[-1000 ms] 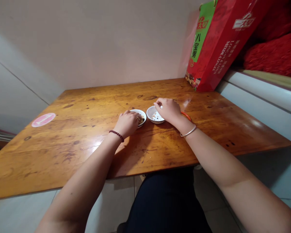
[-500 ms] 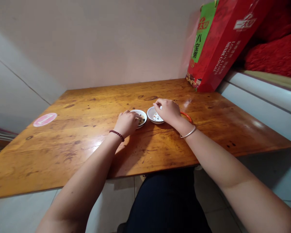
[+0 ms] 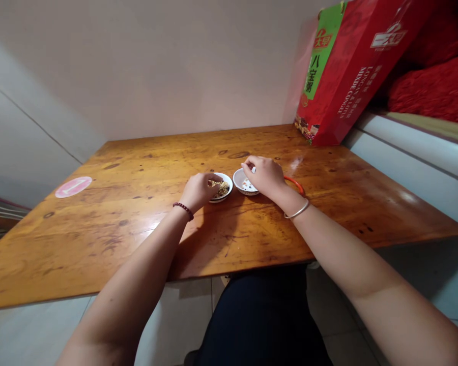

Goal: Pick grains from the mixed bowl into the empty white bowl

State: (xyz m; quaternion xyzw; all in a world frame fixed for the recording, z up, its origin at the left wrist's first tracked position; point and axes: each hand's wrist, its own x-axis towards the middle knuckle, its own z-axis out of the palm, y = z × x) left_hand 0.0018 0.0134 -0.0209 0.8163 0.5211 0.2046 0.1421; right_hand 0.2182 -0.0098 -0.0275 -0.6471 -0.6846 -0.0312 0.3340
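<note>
On the wooden table (image 3: 130, 213) two small white bowls stand side by side. In the left bowl (image 3: 229, 182) lies a heap of mixed grains (image 3: 223, 190), mostly yellowish with some dark pieces. My left hand (image 3: 199, 191) is over its left side, index finger and thumb apart with grains showing in the gap. The right bowl (image 3: 239, 176) has a few small dark and reddish pieces on its bottom. Above its right side is my right hand (image 3: 266, 175), fingers curled with thumb and fingertip together; whatever they pinch is too small to make out.
An orange-red curved rim (image 3: 296, 184) shows behind my right wrist, the rest of it hidden. A tall red carton (image 3: 351, 76) stands at the back right, against the wall. A pink round sticker (image 3: 73, 187) is on the table's left side. Red fabric (image 3: 435, 91) lies at the far right.
My left hand's index finger and thumb have parted, baring more of the grains in the left bowl. The right hand stays pinched over the right bowl. The view has shifted slightly.
</note>
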